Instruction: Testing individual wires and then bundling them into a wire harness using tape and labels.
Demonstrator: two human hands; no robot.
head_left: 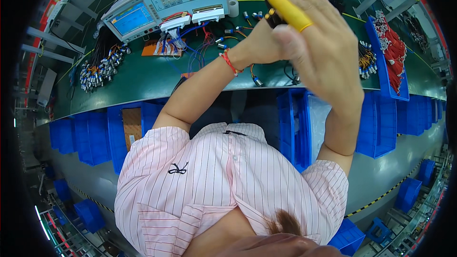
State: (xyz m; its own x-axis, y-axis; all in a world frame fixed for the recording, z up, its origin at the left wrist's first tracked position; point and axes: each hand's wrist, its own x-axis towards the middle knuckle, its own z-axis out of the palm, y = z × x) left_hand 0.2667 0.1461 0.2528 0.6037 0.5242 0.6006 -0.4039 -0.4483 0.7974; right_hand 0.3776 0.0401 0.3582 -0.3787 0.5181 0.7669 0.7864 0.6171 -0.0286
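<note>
My right hand point(328, 50) is raised over the bench, its fingers stretched out toward the upper left, one of them in a yellow finger cot point(288, 7). It is slightly blurred. Behind its thumb is my left hand point(264, 43), with a red bracelet point(230, 63) at the wrist; its fingers are mostly hidden, but they seem curled. A small dark piece with yellowish parts point(273, 18) shows between the two hands, too covered to name. Short wired metal connectors point(256, 81) lie on the green bench point(200, 83) below the hands.
A bench tester point(166, 4) with a screen and keys stands back left, wired at its front. Beside it hangs a bundle of connectors point(102, 66). A blue tray of red cables point(392, 52) is at right. Blue bins point(93, 135) line the bench's near edge.
</note>
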